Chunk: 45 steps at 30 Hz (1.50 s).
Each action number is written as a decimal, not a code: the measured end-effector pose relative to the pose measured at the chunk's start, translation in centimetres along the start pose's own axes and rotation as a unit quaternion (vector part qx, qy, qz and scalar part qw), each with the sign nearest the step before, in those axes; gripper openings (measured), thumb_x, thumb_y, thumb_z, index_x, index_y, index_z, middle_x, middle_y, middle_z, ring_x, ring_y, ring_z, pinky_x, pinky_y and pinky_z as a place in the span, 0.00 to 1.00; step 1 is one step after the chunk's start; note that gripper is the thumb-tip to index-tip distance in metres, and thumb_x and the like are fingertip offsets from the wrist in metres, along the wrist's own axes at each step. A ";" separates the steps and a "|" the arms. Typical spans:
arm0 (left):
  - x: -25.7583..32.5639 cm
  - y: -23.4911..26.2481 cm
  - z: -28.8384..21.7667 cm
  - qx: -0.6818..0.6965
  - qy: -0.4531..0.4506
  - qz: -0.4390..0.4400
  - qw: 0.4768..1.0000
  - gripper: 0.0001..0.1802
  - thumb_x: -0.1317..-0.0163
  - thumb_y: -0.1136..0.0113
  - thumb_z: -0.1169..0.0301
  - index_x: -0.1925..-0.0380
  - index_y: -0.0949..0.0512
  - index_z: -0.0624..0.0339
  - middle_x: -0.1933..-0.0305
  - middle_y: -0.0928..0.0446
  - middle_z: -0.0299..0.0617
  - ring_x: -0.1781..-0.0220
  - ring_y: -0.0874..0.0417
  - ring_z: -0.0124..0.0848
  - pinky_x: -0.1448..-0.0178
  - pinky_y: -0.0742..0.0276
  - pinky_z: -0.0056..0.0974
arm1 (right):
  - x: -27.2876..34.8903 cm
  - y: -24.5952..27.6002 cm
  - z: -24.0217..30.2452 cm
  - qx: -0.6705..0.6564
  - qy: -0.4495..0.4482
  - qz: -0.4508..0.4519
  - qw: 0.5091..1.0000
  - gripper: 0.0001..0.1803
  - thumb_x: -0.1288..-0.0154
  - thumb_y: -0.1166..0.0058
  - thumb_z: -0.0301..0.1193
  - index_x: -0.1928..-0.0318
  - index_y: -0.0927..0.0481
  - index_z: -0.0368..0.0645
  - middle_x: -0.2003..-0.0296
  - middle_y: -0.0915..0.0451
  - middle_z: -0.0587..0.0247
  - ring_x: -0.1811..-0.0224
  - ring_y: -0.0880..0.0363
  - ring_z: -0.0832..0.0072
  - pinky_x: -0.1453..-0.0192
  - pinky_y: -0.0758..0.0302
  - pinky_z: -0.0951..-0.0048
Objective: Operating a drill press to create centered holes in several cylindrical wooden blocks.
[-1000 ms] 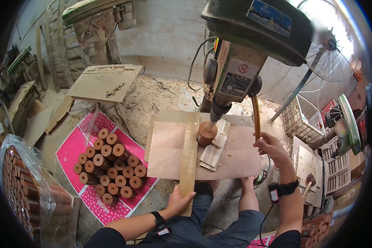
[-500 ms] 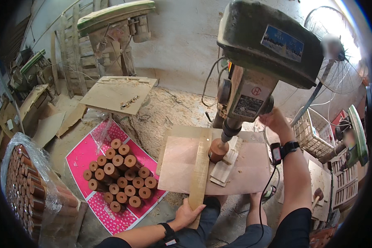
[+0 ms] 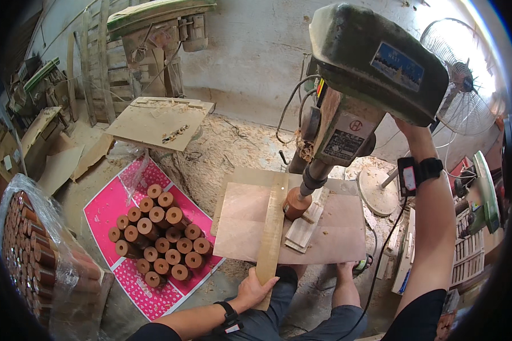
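My left hand (image 3: pixel 254 288) is closed round the near end of a long flat wooden strip (image 3: pixel 272 233), which lies over the board-topped work table (image 3: pixel 239 219). Against the strip's far part stands a reddish-brown wooden cylinder (image 3: pixel 295 208), with light wooden blocks (image 3: pixel 305 230) at its right side. The drill press (image 3: pixel 347 133) has its chuck (image 3: pixel 313 177) right above the cylinder, and the bit meets the cylinder's top. My right hand (image 3: pixel 411 129) is raised at the right side of the press's green head; its fingers are hidden behind the housing.
Several drilled cylinders (image 3: pixel 162 245) stand on a pink sheet (image 3: pixel 105 204) at the left. Beyond it is a plastic-wrapped stack of cylinders (image 3: pixel 31 250). A second machine table (image 3: pixel 153 122) stands at the back. A fan (image 3: pixel 463 79) is at the right, and a black cable (image 3: pixel 375 250) hangs by my right arm.
My right hand has moved up from beside the press's lower body to behind its head. The left hand keeps its hold on the strip. The whole view has shifted slightly.
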State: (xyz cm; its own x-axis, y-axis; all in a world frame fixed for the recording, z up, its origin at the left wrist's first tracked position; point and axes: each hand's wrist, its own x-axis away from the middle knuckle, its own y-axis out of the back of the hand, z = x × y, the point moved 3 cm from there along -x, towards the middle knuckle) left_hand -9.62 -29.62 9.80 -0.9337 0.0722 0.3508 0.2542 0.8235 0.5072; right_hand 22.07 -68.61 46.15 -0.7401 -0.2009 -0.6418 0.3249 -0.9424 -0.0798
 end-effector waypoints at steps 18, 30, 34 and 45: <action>0.2 0.2 -0.1 0.027 -0.016 -0.019 0.999 0.41 0.45 0.36 0.41 0.50 0.35 0.67 0.59 0.20 0.65 0.54 0.18 0.59 0.51 0.23 0.54 | 5.7 -9.7 9.1 0.161 -0.083 -0.237 0.955 0.19 0.31 0.52 0.30 0.40 0.30 0.47 0.54 0.23 0.71 0.54 0.25 0.84 0.48 0.29 0.74; 0.1 0.2 -0.6 0.018 0.009 0.010 1.000 0.41 0.43 0.38 0.40 0.48 0.35 0.68 0.57 0.21 0.65 0.52 0.18 0.58 0.49 0.24 0.52 | 3.4 3.0 -0.5 0.398 0.063 -0.159 0.901 0.29 0.33 0.44 0.29 0.35 0.36 0.40 0.43 0.28 0.62 0.40 0.33 0.74 0.32 0.38 0.70; 0.0 0.3 -0.9 0.040 0.016 0.000 0.999 0.42 0.45 0.35 0.41 0.49 0.35 0.70 0.57 0.21 0.64 0.52 0.18 0.56 0.48 0.23 0.49 | 2.3 6.5 -5.4 0.410 0.080 -0.163 0.894 0.25 0.31 0.43 0.30 0.36 0.32 0.42 0.37 0.33 0.61 0.34 0.38 0.71 0.29 0.42 0.66; -0.2 0.2 -0.5 0.022 0.029 0.016 0.999 0.41 0.45 0.34 0.43 0.50 0.35 0.69 0.59 0.20 0.66 0.53 0.18 0.58 0.50 0.22 0.51 | 9.7 -1.8 -13.5 0.146 -0.138 -0.227 0.953 0.14 0.30 0.52 0.39 0.59 0.20 0.42 0.64 0.18 0.66 0.57 0.21 0.79 0.54 0.27 0.78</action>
State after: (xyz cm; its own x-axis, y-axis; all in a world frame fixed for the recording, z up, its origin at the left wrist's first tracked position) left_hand -9.26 -29.79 10.23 -0.9087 0.0673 0.4120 0.2716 0.8448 0.4610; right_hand 22.28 -65.29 29.76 -0.9055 0.2206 -0.3625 -0.2135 -0.9751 -0.0600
